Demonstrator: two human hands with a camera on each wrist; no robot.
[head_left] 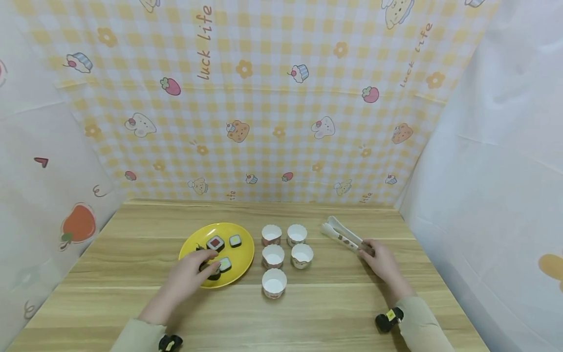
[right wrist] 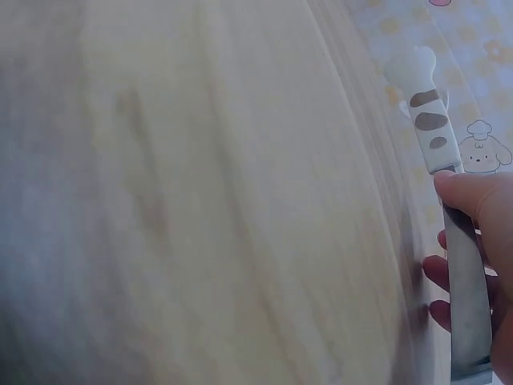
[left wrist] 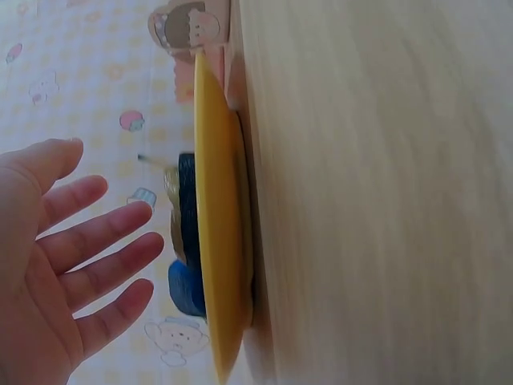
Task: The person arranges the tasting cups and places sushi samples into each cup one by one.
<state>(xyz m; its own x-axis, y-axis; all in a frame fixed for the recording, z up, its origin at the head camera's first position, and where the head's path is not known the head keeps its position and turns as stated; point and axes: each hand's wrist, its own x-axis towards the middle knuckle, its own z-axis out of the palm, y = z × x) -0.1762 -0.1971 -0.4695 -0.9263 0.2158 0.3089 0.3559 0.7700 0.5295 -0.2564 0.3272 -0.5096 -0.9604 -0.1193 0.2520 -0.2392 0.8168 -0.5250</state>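
Note:
My left hand [head_left: 191, 271] hovers over the near left part of a yellow plate [head_left: 245, 255], its fingers spread and holding nothing. On the plate lie several sushi pieces, among them a red-centred roll [head_left: 215, 243], a small yellow-centred roll [head_left: 235, 240] and a green-centred roll [head_left: 224, 264]. Part of the food is hidden under that hand; the left wrist view shows a gap between the fingertips and dark pieces [left wrist: 189, 212]. At the right, my right hand [head_left: 380, 259] grips tongs [head_left: 345, 239] by their metal part, thumb on one side. Their white, brown-spotted ends [right wrist: 431, 120] point away, slightly apart.
Several small white-lined cups with scalloped rims stand mid-table in two columns, including a front cup [head_left: 274, 283] and a right-hand cup [head_left: 302, 256]. The wooden table [head_left: 330, 308] meets a yellow checked cloth [head_left: 281, 107] behind. White cloths hang at both sides.

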